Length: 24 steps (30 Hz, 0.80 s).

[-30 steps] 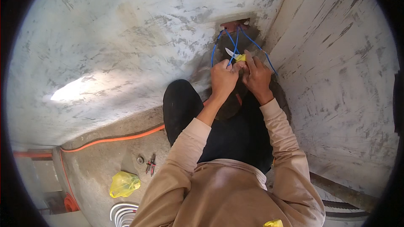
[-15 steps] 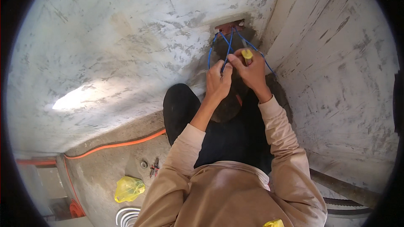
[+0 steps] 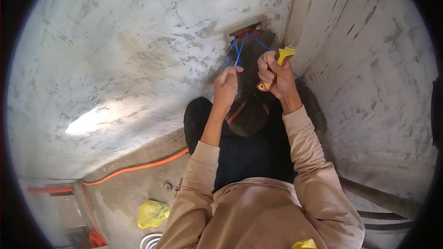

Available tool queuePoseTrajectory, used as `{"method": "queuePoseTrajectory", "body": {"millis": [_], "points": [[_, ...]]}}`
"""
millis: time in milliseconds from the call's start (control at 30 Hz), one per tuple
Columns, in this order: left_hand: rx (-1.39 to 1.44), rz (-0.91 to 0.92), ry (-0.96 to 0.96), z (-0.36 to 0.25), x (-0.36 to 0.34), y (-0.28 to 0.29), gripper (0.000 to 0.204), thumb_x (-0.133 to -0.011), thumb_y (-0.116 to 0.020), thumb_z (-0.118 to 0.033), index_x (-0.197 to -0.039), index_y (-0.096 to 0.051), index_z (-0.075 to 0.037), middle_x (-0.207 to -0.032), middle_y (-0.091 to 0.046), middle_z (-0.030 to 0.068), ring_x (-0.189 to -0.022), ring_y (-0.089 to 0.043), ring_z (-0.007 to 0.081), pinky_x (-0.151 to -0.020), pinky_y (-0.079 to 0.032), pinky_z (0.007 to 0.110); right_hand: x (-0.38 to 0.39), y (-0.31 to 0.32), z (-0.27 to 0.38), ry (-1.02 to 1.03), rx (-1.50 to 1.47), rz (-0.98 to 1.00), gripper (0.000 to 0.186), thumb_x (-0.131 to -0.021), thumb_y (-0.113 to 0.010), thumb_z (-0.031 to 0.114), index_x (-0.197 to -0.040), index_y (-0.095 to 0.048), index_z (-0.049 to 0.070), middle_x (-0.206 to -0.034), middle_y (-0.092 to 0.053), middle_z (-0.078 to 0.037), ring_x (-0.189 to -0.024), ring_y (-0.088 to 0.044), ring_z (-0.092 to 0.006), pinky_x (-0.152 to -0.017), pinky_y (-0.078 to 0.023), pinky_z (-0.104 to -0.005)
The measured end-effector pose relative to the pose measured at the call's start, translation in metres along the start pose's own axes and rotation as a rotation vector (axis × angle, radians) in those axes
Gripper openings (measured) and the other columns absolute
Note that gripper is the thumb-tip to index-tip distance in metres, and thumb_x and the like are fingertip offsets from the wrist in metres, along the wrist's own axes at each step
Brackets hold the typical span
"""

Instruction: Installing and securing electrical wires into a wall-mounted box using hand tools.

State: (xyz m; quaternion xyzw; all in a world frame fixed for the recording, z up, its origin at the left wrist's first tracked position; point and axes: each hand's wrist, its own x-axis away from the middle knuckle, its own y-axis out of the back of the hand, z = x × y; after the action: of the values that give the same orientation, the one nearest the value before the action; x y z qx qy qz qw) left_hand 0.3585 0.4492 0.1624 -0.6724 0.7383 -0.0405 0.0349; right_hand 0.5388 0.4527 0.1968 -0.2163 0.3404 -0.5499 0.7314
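Several blue wires come out of a reddish wall box set low in the wall. My left hand pinches one of these wires between thumb and fingers, below the box. To its right, my right hand is closed around a yellow-handled knife. The knife's flared collar and pale blade point up and away from the wires; the blade is hard to make out. Another blue wire runs from the box behind my right hand toward the corner.
Two scuffed plaster walls meet close on the right. An orange conduit runs along the floor at the left wall. Nearby lie a yellow plastic bag, a small round metal piece and a white coil.
The knife has come away from the wires to the right and turned blade up in my right hand. My left hand has shifted left and slightly down, still holding wire.
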Motion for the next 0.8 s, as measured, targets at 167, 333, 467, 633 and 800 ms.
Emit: {"method": "queuePoseTrajectory", "body": {"millis": [167, 333, 467, 633, 800], "points": [[0.056, 0.083, -0.031, -0.023, 0.002, -0.015, 0.031, -0.104, -0.047, -0.025, -0.110, -0.060, 0.002, -0.070, -0.043, -0.0053, -0.058, -0.036, 0.0022, -0.051, -0.027, 0.019, 0.028, 0.036, -0.018, -0.120, 1.134, -0.065, 0.027, -0.097, -0.059, 0.026, -0.083, -0.052, 0.004, -0.061, -0.041, -0.001, -0.058, -0.040, -0.0124, -0.056, -0.036, -0.0284], [-0.134, 0.004, -0.010, -0.035, 0.007, -0.019, 0.024, -0.100, -0.042, -0.010, -0.112, -0.059, 0.004, -0.071, -0.041, -0.0042, -0.059, -0.036, 0.0036, -0.052, -0.029, 0.021, 0.041, 0.028, -0.021, -0.063, 0.832, -0.066, 0.036, -0.095, -0.059, 0.037, -0.092, -0.051, 0.002, -0.075, -0.047, -0.006, -0.069, -0.042, -0.0173, -0.066, -0.039, -0.0331], [-0.217, 0.030, -0.027, -0.038, 0.003, -0.019, 0.025, -0.097, -0.040, -0.006, -0.112, -0.058, 0.004, -0.070, -0.042, -0.0043, -0.059, -0.036, 0.0039, -0.053, -0.030, 0.021, 0.031, 0.021, -0.016, 0.033, 0.894, 0.001, 0.041, -0.092, -0.062, 0.042, -0.095, -0.053, 0.001, -0.078, -0.051, -0.011, -0.071, -0.048, -0.0204, -0.069, -0.042, -0.0348], [-0.259, -0.015, 0.002, -0.045, 0.003, -0.019, 0.023, -0.098, -0.042, -0.010, -0.105, -0.062, 0.000, -0.070, -0.043, -0.0048, -0.059, -0.038, 0.0040, -0.053, -0.033, 0.022, 0.041, 0.036, -0.019, -0.035, 1.095, -0.006, 0.043, -0.092, -0.063, 0.041, -0.096, -0.057, -0.002, -0.082, -0.059, -0.014, -0.072, -0.055, -0.0213, -0.067, -0.044, -0.0369], [-0.465, -0.079, -0.087, -0.048, 0.003, -0.010, 0.021, -0.096, -0.046, -0.013, -0.098, -0.064, -0.001, -0.068, -0.043, -0.0052, -0.059, -0.038, 0.0034, -0.052, -0.032, 0.022, 0.061, 0.032, -0.020, -0.305, 1.282, 0.094, 0.046, -0.093, -0.060, 0.044, -0.095, -0.056, -0.002, -0.076, -0.056, -0.011, -0.068, -0.052, -0.0180, -0.064, -0.043, -0.0354]]}}
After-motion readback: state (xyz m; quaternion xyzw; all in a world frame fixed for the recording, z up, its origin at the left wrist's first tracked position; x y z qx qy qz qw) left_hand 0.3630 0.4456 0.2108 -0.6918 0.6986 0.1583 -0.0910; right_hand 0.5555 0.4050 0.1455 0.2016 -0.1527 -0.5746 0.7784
